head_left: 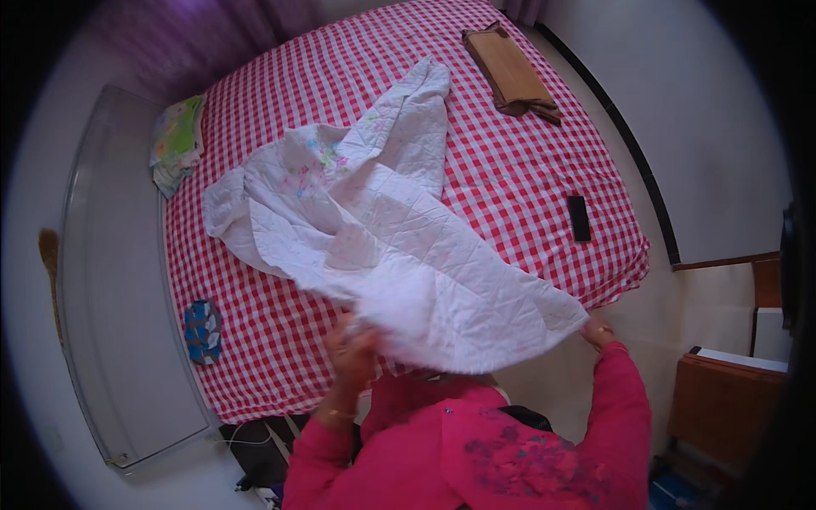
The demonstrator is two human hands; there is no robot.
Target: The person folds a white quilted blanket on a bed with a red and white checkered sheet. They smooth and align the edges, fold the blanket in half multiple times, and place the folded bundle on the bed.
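Observation:
A white quilted bedspread (pixel 408 221) with small pink, green and blue flowers lies crumpled across a bed in a red-and-white checked sheet (pixel 280 93). My right hand (pixel 598 331) is closed on its near right corner, just off the bed's edge. Closer to my body, my left hand (pixel 351 350) grips the near left part of the cloth, blurred by motion. Between both hands the near edge is stretched and raised, while the far part is folded over itself.
A flat brown board in a dark wrapper (pixel 507 68) lies at the far right of the bed, with a black phone (pixel 580 218) nearer. To the left are a folded green cloth (pixel 177 140), a blue patterned item (pixel 202 331) and the headboard (pixel 136 272). Wooden furniture (pixel 722 408) stands at right.

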